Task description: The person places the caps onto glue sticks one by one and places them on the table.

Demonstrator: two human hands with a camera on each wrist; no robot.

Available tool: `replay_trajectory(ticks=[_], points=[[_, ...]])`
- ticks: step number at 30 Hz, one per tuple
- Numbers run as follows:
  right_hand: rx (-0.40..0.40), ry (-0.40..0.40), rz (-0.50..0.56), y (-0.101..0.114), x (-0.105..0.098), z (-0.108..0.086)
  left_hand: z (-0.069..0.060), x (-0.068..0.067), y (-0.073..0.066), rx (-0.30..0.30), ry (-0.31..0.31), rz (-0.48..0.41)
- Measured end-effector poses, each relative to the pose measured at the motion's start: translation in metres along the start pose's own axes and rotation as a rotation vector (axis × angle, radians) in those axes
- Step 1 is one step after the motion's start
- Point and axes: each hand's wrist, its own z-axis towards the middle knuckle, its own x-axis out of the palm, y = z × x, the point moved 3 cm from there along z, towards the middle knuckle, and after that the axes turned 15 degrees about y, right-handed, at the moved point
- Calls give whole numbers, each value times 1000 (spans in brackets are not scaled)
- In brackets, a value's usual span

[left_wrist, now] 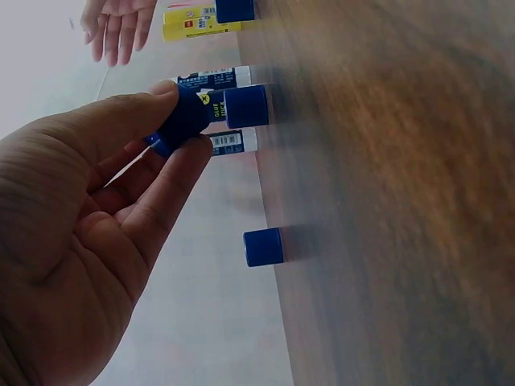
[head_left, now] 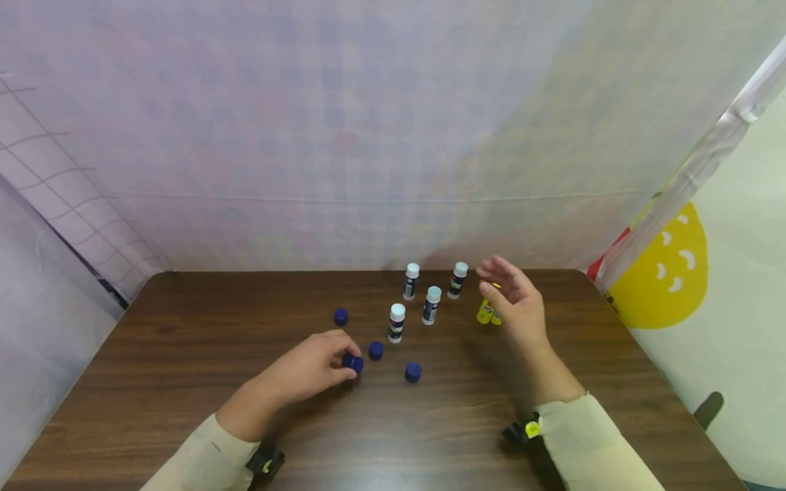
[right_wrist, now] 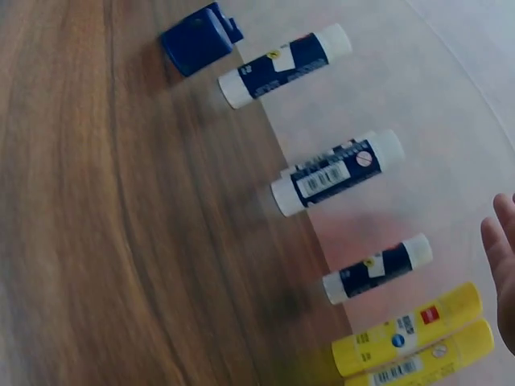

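Observation:
My left hand (head_left: 310, 365) pinches a small dark blue cylinder (left_wrist: 183, 121), like a cap, between thumb and fingertips. Similar blue cylinders stand near it: one (head_left: 376, 350) just right of the fingers, one (head_left: 413, 372) farther right and one (head_left: 340, 316) behind. Several white-capped, dark-labelled glue sticks (head_left: 396, 323) stand upright past them. At the right, my right hand (head_left: 516, 303) is raised with its fingers extended, holding nothing. Two yellow glue sticks (right_wrist: 410, 328) stand side by side close to it; in the head view the hand partly covers them.
The dark wooden table (head_left: 202, 327) ends at a pale checked cloth (head_left: 344, 136) hanging along its back edge. More cloth hangs to the left, and a white sheet with a yellow print (head_left: 666, 273) hangs at the right.

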Motion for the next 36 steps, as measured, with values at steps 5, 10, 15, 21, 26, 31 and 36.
replay_trajectory(ticks=[5,10,15,21,26,31,36], points=[[148,15,-157,-5,9,2,0,0,0,-1,-5,16],[210,59,-201,-14,16,5,0,0,-1,11,-10,35],[245,117,-188,-25,25,5,0,0,-2,22,-13,30],[323,152,-142,-39,36,6,0,-1,0,16,-11,17],[377,162,-114,-48,41,7,0,0,0,15,-14,20],[448,170,-129,-54,45,6,0,0,0,25,-15,18],[479,187,-137,-59,47,4,0,0,0,26,-19,24]])
